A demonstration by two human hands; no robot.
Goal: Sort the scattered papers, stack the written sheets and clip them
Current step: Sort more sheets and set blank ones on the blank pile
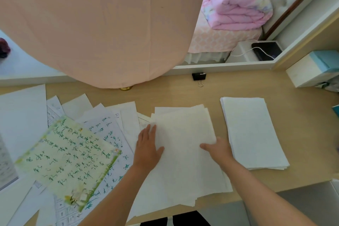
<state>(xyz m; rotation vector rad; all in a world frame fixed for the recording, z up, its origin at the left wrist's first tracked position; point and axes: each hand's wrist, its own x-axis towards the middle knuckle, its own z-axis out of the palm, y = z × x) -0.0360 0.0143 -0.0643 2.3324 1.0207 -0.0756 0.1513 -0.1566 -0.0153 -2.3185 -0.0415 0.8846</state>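
Writing: the green-bordered sheet (69,161), left of the middle pile (183,161), carries rows of green handwritten script, too blurred to read. A white sheet (106,130) under it shows similar handwriting, also illegible.
Left hand (148,146): lies flat on the left edge of the middle pile, fingers straight and close together, pointing away from the person, thumb spread out over the paper.
Right hand (219,149): holds the right edge of the middle pile, thumb on top pointing left, fingers tucked out of sight under the sheets.
Middle pile: loosely squared white sheets with uneven edges, its near corner hanging over the front edge of the desk (302,134); no writing shows on the top sheet.
Scattered papers (23,115): fanned out to the left of the middle pile, overlapping one another, some with printed tables.
Neat stack (253,132): just right of the middle pile and apart from it, the top sheet looking blank.
Binder clip (199,76): black, beyond the middle pile at the back edge of the desk, its wire handle pointing toward the person.
Pink cloth (100,24): hangs down beyond and left of the middle pile, hiding much of the back of the desk.
White box (308,73): far right of the middle pile, at the back corner.
Bed: past the desk, with a folded pink quilt (236,0).
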